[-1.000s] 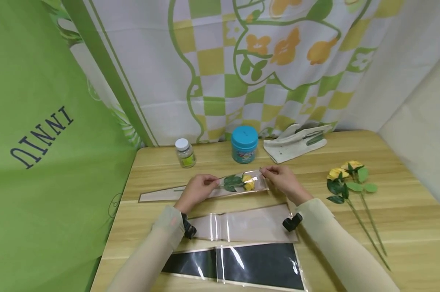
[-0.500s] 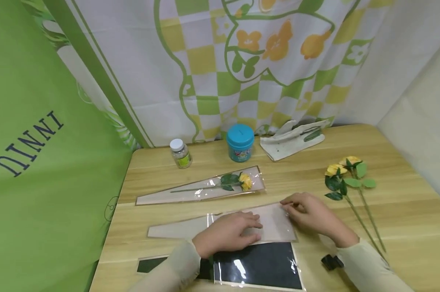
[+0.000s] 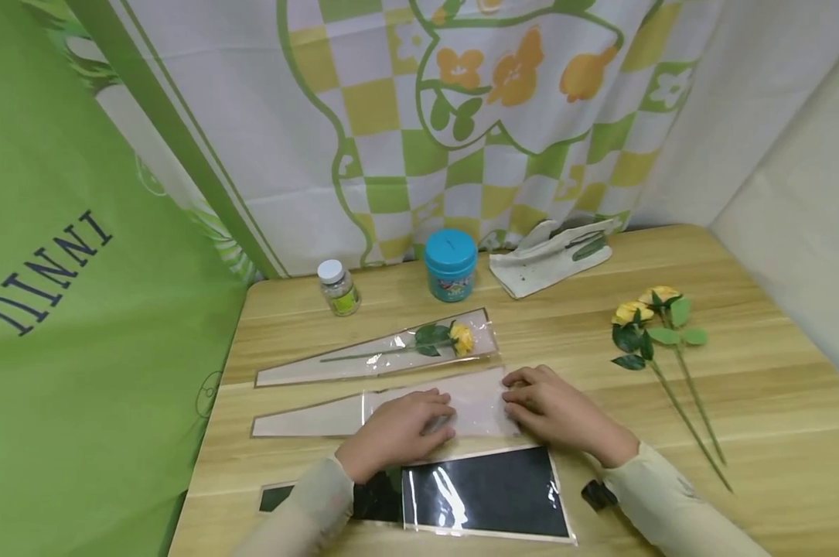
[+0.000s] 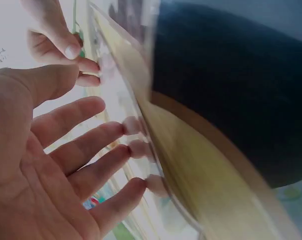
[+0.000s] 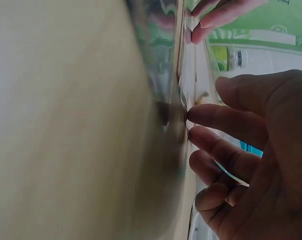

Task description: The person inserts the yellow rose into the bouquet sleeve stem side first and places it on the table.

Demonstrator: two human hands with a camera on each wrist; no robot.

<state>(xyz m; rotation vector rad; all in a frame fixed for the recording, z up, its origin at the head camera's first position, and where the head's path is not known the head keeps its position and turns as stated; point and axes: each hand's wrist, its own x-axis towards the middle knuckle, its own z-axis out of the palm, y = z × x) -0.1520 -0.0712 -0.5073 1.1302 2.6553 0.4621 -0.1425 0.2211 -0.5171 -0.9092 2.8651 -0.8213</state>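
Note:
In the head view a pale, tapered clear-fronted flower sleeve (image 3: pixel 478 402) lies flat on the table, wide end to the right. My left hand (image 3: pixel 401 433) rests its fingertips on the middle of it, fingers extended. At the wide end my right hand (image 3: pixel 565 414) touches the sleeve's edge with loosely bent fingertips. The left wrist view shows my left fingers (image 4: pixel 91 145) spread, tips on the glossy film. Just behind lies a similar sleeve (image 3: pixel 287 375) with a yellow rose (image 3: pixel 462 339) inside. Nearer me is a black sleeve (image 3: pixel 489 491), partly covered by my left arm.
Two loose yellow roses (image 3: pixel 631 313) with long green stems lie at the right. Along the back stand a small white-capped jar (image 3: pixel 339 290) and a blue tub (image 3: pixel 451 267), beside pale work gloves (image 3: pixel 551 259). A patterned curtain (image 3: pixel 433 162) hangs behind the wooden table (image 3: pixel 670 263).
Both hands have left the sleeve holding the rose and come down to the middle pale sleeve. That sleeve has since shifted left and slightly back, toward the rose-filled one.

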